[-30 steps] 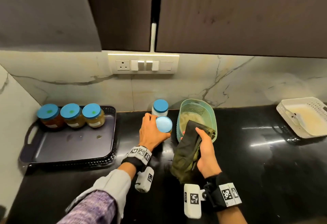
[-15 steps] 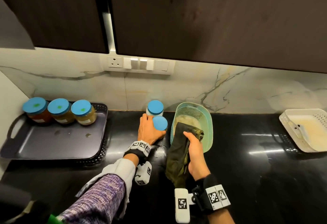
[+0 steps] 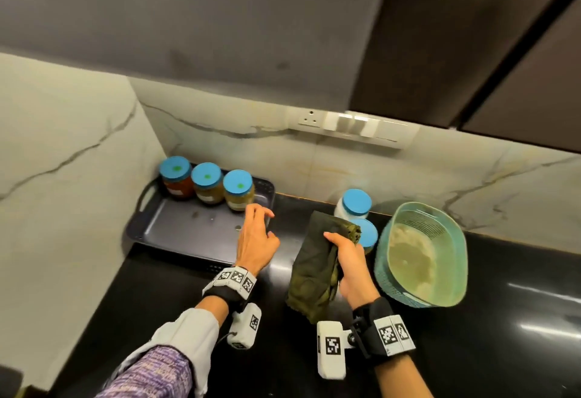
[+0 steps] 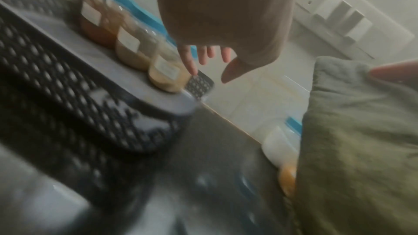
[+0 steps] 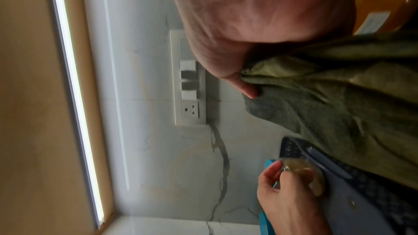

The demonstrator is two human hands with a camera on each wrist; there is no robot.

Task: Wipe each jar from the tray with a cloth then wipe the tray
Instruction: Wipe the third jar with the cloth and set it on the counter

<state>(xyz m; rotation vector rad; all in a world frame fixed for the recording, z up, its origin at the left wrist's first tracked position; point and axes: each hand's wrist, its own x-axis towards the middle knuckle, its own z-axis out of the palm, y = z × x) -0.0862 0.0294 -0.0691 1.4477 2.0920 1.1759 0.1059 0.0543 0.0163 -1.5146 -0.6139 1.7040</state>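
Observation:
A dark tray [image 3: 176, 234] sits in the left corner of the black counter, with three blue-lidded jars along its back: red-brown [image 3: 176, 182], tan [image 3: 207, 188] and yellow-green [image 3: 239, 193]. My left hand [image 3: 261, 220] hovers over the tray's right end with its fingers spread, close beside the yellow-green jar [image 4: 167, 76]; I cannot tell if they touch. My right hand [image 3: 338, 253] grips a hanging olive cloth [image 3: 314, 272]. Behind it on the counter stand a white-filled jar [image 3: 353, 205] and an orange jar [image 3: 369, 234], partly hidden by the cloth.
A teal strainer basket [image 3: 459, 240] stands right of the two counter jars. The marble corner wall [image 3: 63, 177] closes in the tray's left and back. A switch panel [image 3: 352, 127] is on the backsplash. Dark cabinets hang overhead.
My left hand has let go of the jar on the counter and moved left to the tray's right end. The head view has swung left. The right hand still holds the cloth.

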